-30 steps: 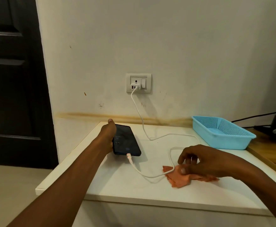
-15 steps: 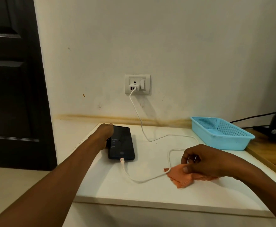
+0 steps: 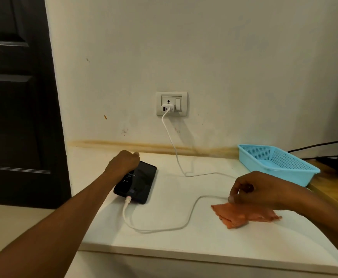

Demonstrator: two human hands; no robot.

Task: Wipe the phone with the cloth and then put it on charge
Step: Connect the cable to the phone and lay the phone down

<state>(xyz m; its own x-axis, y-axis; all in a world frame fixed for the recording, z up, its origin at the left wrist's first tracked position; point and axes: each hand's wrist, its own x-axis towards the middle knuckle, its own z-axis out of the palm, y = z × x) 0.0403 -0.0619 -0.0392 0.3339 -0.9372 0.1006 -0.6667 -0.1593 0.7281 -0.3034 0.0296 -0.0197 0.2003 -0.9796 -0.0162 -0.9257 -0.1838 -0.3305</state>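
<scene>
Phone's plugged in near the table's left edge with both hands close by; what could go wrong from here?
1. The phone lies near the table edge; a nudge from the left hand might slide it off.
2. The right hand sits over the slack cable by the cloth; lifting the cloth could snag it and tug the plug.

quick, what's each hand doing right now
Left hand: curled shut, resting on the phone; an actual grip cannot be told.
Right hand: fingertips pinched over the cloth.
</scene>
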